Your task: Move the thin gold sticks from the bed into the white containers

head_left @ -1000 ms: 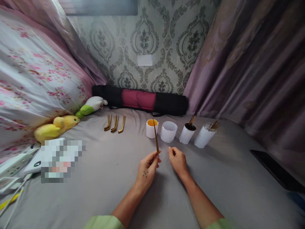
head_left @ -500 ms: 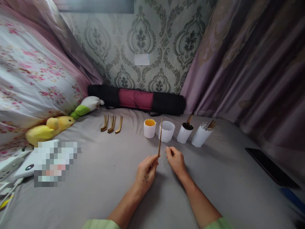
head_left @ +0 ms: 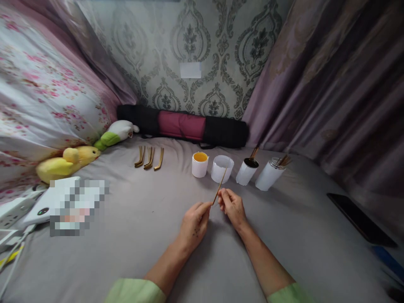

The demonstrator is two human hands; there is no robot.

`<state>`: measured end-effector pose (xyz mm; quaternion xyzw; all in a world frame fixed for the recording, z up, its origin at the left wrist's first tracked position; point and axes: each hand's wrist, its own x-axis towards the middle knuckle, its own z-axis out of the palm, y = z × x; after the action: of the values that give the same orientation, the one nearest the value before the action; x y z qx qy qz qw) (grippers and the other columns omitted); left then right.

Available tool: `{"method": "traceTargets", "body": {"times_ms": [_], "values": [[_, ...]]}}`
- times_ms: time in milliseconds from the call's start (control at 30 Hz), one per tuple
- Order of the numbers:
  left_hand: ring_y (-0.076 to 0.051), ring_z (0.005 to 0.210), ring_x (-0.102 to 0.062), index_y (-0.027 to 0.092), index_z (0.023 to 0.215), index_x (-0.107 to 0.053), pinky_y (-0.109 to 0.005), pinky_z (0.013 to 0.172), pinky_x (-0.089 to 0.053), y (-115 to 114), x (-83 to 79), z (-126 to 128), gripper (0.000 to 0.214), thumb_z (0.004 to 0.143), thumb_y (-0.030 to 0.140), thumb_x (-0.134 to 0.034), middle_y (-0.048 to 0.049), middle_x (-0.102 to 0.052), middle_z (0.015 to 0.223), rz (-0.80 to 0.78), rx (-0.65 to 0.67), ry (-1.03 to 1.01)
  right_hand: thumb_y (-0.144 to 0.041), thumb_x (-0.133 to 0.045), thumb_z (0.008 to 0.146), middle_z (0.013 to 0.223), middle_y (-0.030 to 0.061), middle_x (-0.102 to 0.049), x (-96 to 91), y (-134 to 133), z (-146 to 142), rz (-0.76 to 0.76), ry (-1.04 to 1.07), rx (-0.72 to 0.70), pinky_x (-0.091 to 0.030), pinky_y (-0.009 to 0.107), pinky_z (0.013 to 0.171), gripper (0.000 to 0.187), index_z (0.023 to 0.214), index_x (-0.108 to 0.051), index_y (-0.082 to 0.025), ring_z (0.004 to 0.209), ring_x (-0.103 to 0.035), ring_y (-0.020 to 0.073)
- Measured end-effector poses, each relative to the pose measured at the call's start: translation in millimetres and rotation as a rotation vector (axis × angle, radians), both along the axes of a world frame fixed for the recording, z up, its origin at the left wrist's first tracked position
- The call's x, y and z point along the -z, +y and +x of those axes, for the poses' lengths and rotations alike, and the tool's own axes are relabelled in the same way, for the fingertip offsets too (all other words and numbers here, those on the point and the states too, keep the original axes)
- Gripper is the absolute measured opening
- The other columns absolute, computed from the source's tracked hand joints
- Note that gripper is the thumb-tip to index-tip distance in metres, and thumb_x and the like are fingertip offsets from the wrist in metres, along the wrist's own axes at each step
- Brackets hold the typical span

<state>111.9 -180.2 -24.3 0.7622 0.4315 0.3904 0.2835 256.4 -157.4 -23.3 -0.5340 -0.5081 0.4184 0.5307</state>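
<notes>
My left hand (head_left: 195, 225) is closed in a pinch on the lower end of a thin brown stick (head_left: 220, 185). The stick slants up and to the right, its tip overlapping the view of a whitish translucent cup (head_left: 222, 173). My right hand (head_left: 232, 208) is closed, thumb against curled fingers, right beside the stick's lower half; whether it grips the stick or something small is hidden. Beyond the hands stands a white-wrapped cup (head_left: 199, 168) with orange-yellow contents. To the right are a white-wrapped container (head_left: 246, 173) of dark contents with sticks in it and a jar (head_left: 268, 176) holding several brown sticks.
Several bent golden-brown bundles (head_left: 148, 160) lie on the grey sheet (head_left: 132, 235). Plush toys (head_left: 67, 162), a white device (head_left: 52, 206) and a power strip (head_left: 12, 214) are at left. A black-and-maroon bag (head_left: 181, 125) lies along the wall; a dark phone-like slab (head_left: 360, 219) is at right.
The stick has tipped from nearly upright to leaning right. My right hand has moved slightly left and up, bringing its fingertips to the stick. The camera has tilted slightly down.
</notes>
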Motion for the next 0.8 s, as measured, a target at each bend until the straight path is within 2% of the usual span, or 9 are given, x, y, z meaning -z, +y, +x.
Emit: {"method": "traceTargets", "body": {"times_ms": [267, 600, 800], "values": [[-0.013, 0.073, -0.050, 0.019, 0.104, -0.055, -0.023, 0.067, -0.038, -0.5, 5.2, 0.2, 0.031, 0.083, 0.021, -0.032, -0.0064, -0.055, 0.080, 0.041, -0.003, 0.055, -0.050, -0.041, 0.076, 0.058, -0.0019, -0.048, -4.7, -2.3, -0.8, -0.048, 0.252, -0.040, -0.026, 0.016, 0.033, 0.037, 0.080, -0.056, -0.016, 0.040, -0.039, 0.0050], [-0.013, 0.072, -0.049, 0.019, 0.105, -0.054, -0.024, 0.066, -0.038, -0.1, 8.2, 0.1, 0.031, 0.083, 0.020, -0.032, -0.0071, -0.056, 0.080, 0.055, 0.004, 0.057, -0.051, -0.041, 0.075, 0.057, -0.0016, -0.047, -1.7, 0.0, 0.0, -0.102, 0.280, -0.044, -0.024, 0.016, 0.032, 0.040, 0.082, -0.056, -0.015, 0.039, -0.038, 0.0044], [-0.013, 0.072, -0.049, 0.019, 0.099, -0.056, -0.025, 0.067, -0.038, 0.0, 7.4, 1.0, 0.029, 0.083, 0.020, -0.032, -0.0065, -0.056, 0.077, 0.058, -0.004, 0.057, -0.050, -0.045, 0.073, 0.055, -0.0025, -0.047, -2.0, 0.1, -0.2, -0.112, 0.278, -0.043, -0.024, 0.016, 0.032, 0.038, 0.081, -0.057, -0.015, 0.038, -0.038, 0.0042]]}}
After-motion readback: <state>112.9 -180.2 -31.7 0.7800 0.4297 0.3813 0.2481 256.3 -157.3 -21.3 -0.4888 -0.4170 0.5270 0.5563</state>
